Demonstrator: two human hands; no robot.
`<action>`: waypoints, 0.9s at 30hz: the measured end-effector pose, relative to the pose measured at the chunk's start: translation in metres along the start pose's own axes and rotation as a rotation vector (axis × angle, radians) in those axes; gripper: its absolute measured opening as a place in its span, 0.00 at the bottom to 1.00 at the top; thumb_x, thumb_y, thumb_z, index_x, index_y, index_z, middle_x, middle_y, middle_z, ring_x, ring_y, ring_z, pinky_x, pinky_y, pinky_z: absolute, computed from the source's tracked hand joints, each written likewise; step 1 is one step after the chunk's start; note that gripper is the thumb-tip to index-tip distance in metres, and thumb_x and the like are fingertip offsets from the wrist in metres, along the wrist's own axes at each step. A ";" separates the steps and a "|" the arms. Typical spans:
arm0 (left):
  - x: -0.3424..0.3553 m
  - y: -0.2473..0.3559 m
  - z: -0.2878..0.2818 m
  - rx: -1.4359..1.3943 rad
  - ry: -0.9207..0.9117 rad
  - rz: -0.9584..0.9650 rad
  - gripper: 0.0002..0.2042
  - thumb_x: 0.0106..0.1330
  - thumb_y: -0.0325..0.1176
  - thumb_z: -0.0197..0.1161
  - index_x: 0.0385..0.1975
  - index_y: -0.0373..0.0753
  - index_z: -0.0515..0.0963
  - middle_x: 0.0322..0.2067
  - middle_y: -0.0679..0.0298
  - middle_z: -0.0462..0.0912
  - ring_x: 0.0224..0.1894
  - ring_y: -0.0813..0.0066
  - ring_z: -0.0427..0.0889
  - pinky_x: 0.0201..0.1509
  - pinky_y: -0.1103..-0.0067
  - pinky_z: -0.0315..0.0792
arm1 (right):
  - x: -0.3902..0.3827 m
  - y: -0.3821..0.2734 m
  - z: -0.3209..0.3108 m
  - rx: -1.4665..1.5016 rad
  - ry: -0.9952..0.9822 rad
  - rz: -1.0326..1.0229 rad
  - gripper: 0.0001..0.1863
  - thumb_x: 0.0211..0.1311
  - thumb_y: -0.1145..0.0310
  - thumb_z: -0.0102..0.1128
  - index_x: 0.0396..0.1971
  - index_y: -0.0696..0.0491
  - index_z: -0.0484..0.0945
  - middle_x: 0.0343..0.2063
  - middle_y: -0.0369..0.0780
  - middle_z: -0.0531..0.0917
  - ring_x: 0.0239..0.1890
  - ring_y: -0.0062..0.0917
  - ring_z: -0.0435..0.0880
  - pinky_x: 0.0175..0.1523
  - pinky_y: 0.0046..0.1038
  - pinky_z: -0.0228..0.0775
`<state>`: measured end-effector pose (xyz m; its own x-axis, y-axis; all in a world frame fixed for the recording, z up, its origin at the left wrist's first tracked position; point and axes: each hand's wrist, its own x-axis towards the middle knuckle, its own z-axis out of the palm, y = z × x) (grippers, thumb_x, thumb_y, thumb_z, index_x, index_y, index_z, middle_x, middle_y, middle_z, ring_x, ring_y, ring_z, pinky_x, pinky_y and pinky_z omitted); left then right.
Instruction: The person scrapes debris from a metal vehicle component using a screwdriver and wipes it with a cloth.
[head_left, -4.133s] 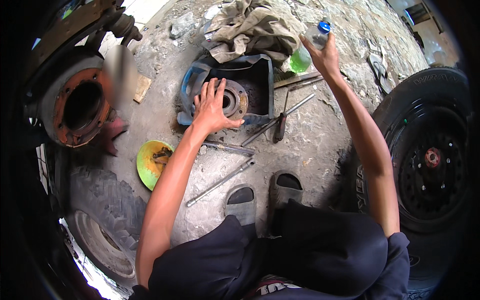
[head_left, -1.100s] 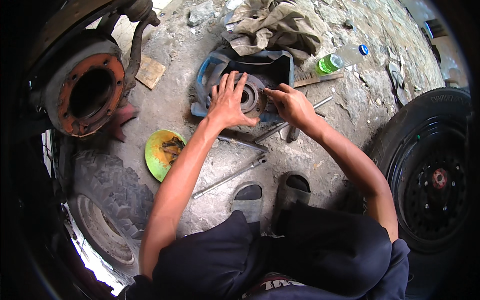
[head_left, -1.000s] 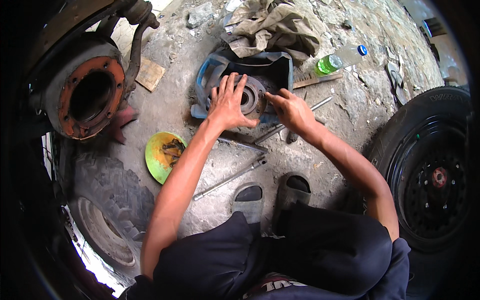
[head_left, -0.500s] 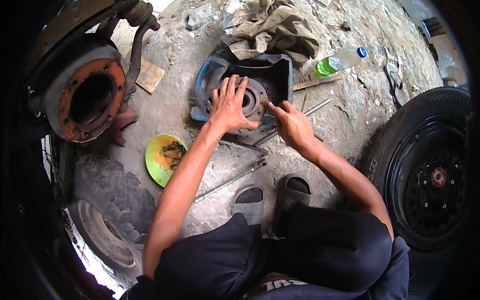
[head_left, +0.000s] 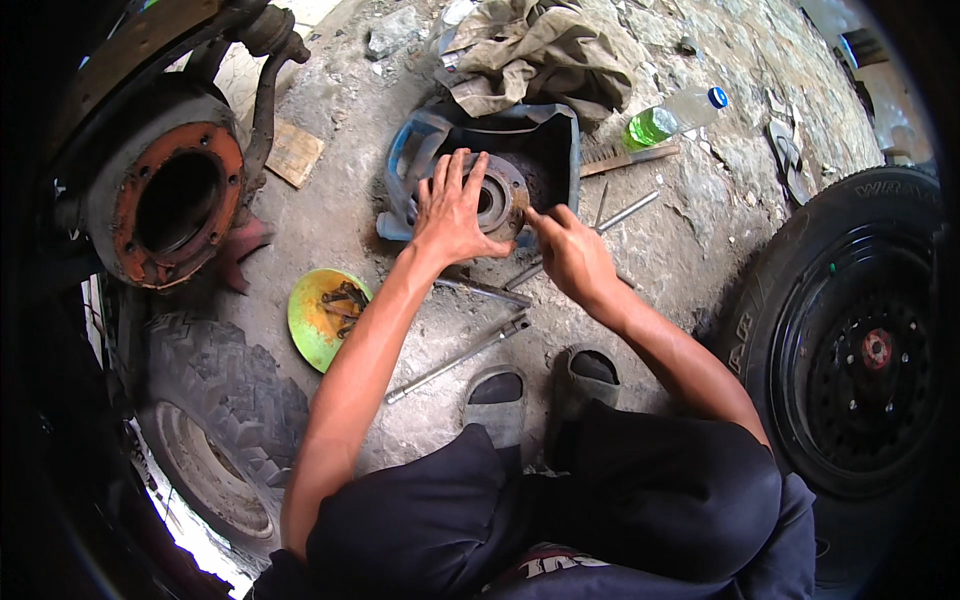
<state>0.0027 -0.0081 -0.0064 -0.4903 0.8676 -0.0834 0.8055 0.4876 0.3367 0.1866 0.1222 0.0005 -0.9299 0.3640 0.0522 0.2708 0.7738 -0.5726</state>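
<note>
Metal hub (head_left: 500, 195), two hands, one each side.

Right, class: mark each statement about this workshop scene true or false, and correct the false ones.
1. The left hand lies spread on the round metal hub. True.
2. The hub sits in a yellow-green bowl. False: it sits in the dark tray; the bowl lies apart, nearer the person's left.
3. The right hand holds the plastic bottle. False: the bottle lies on the ground beyond it.
4. A black wheel with its tyre is on the person's right. True.
5. The bottle holds green liquid. True.
</note>
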 end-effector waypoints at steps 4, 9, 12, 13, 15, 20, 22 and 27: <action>0.001 0.006 -0.003 0.003 -0.010 -0.018 0.67 0.34 0.57 0.84 0.79 0.46 0.51 0.76 0.48 0.54 0.78 0.45 0.51 0.75 0.48 0.54 | 0.025 0.014 0.003 -0.001 0.098 0.009 0.23 0.61 0.79 0.56 0.57 0.52 0.79 0.39 0.50 0.79 0.34 0.52 0.84 0.39 0.49 0.77; -0.001 -0.006 0.002 -0.006 0.004 -0.009 0.68 0.34 0.60 0.83 0.79 0.43 0.52 0.76 0.45 0.53 0.78 0.42 0.51 0.74 0.44 0.53 | -0.015 0.001 0.016 0.066 0.033 -0.002 0.23 0.62 0.78 0.57 0.59 0.51 0.79 0.39 0.50 0.78 0.35 0.52 0.84 0.40 0.50 0.77; -0.002 -0.002 0.001 -0.004 0.000 -0.006 0.67 0.34 0.59 0.83 0.79 0.44 0.52 0.76 0.46 0.53 0.78 0.43 0.51 0.74 0.45 0.53 | -0.007 0.004 0.011 0.096 0.061 -0.002 0.22 0.64 0.77 0.57 0.58 0.50 0.79 0.39 0.50 0.78 0.34 0.52 0.84 0.40 0.50 0.77; -0.002 0.000 0.000 -0.003 0.003 -0.004 0.67 0.34 0.57 0.84 0.79 0.45 0.52 0.76 0.47 0.54 0.78 0.44 0.51 0.75 0.46 0.54 | 0.000 0.007 0.009 0.067 0.100 -0.007 0.21 0.64 0.77 0.57 0.57 0.50 0.80 0.39 0.50 0.78 0.34 0.53 0.84 0.39 0.51 0.77; 0.000 0.002 -0.001 -0.002 0.005 -0.004 0.67 0.34 0.56 0.84 0.79 0.46 0.52 0.76 0.48 0.54 0.78 0.45 0.51 0.75 0.47 0.54 | 0.018 0.015 0.006 0.037 0.112 0.003 0.21 0.63 0.77 0.57 0.57 0.51 0.79 0.38 0.49 0.78 0.34 0.52 0.84 0.38 0.51 0.77; 0.000 -0.001 0.000 -0.010 -0.015 -0.012 0.68 0.34 0.60 0.83 0.79 0.43 0.51 0.76 0.44 0.52 0.78 0.41 0.50 0.74 0.44 0.53 | -0.008 0.003 0.002 -0.004 0.010 -0.035 0.24 0.61 0.78 0.57 0.59 0.52 0.78 0.40 0.49 0.78 0.34 0.51 0.84 0.38 0.48 0.78; -0.001 -0.003 0.001 -0.001 -0.008 -0.010 0.68 0.34 0.60 0.83 0.79 0.43 0.51 0.76 0.44 0.52 0.78 0.41 0.50 0.74 0.44 0.53 | -0.015 0.003 0.005 -0.017 -0.003 -0.088 0.24 0.61 0.78 0.56 0.59 0.52 0.78 0.39 0.48 0.78 0.34 0.51 0.84 0.39 0.47 0.78; 0.001 0.001 0.001 -0.010 -0.001 0.003 0.68 0.34 0.60 0.83 0.79 0.42 0.52 0.76 0.44 0.53 0.78 0.41 0.50 0.74 0.44 0.53 | 0.013 0.015 -0.003 -0.059 0.067 -0.047 0.24 0.61 0.78 0.56 0.58 0.52 0.78 0.38 0.48 0.78 0.33 0.49 0.84 0.38 0.48 0.77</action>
<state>0.0033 -0.0068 -0.0074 -0.4871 0.8694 -0.0833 0.8038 0.4835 0.3467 0.1795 0.1397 -0.0052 -0.9236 0.3590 0.1342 0.2430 0.8193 -0.5194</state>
